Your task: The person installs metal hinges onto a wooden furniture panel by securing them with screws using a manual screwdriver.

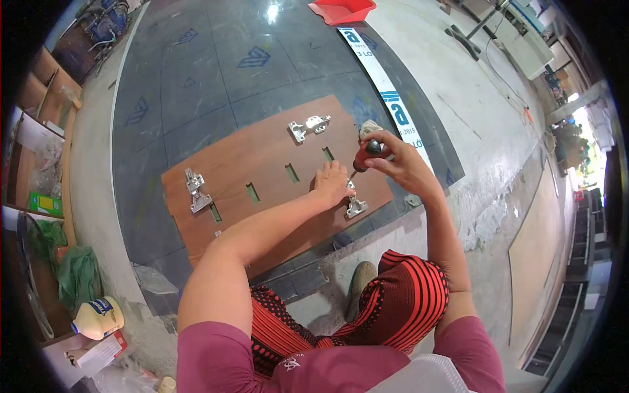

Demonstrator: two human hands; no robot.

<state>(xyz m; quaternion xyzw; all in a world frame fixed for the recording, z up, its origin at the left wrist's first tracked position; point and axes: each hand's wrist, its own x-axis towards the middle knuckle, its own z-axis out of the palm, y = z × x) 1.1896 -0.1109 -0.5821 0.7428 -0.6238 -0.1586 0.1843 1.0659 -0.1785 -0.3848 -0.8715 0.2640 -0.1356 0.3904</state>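
A brown panel (268,177) with several slots lies on a dark sheet on the floor. My right hand (400,160) is closed around the red and black handle of a screwdriver (368,156), its tip pointing down at a metal hinge (356,206) near the panel's right end. My left hand (333,180) rests on the panel beside that hinge, fingers lying against the board and the fingertips near the hinge. One more hinge (308,128) sits at the panel's upper edge, and another hinge (196,190) is at its left end.
The dark sheet (196,85) extends far beyond the panel. A red dustpan (344,10) is at the top, near a white printed strip (386,85). Shelves (56,124), a green bag (78,275) and a white bottle (98,319) stand at the left.
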